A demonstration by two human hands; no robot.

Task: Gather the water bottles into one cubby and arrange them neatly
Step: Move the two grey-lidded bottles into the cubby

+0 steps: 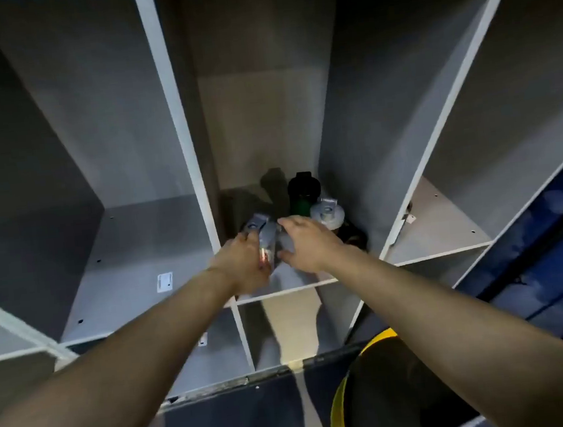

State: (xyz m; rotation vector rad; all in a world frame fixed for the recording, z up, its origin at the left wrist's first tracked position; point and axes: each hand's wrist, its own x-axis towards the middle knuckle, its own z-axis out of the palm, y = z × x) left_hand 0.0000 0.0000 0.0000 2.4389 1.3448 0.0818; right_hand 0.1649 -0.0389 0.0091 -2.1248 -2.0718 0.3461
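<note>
At the front of the middle cubby [280,287], the left hand [243,261] pinches a grey-lidded bottle [264,239], upright, near the left wall. The right hand [305,242] hovers spread just beside it, holding nothing. Behind stand a white-capped bottle [327,213] and a dark green bottle [302,190], against the right wall.

Cubbies [260,77]: grey panels with pale, near-white front edges; the middle cubby's back wall reads tan-beige. Bottles: one dark green with a black cap [303,185], one clear with a whitish lid [327,213], one clear with a grey lid [264,232] and a small red glint. Below: a black object [376,393] rimmed in yellow; a white label [165,281] on the left shelf.
</note>
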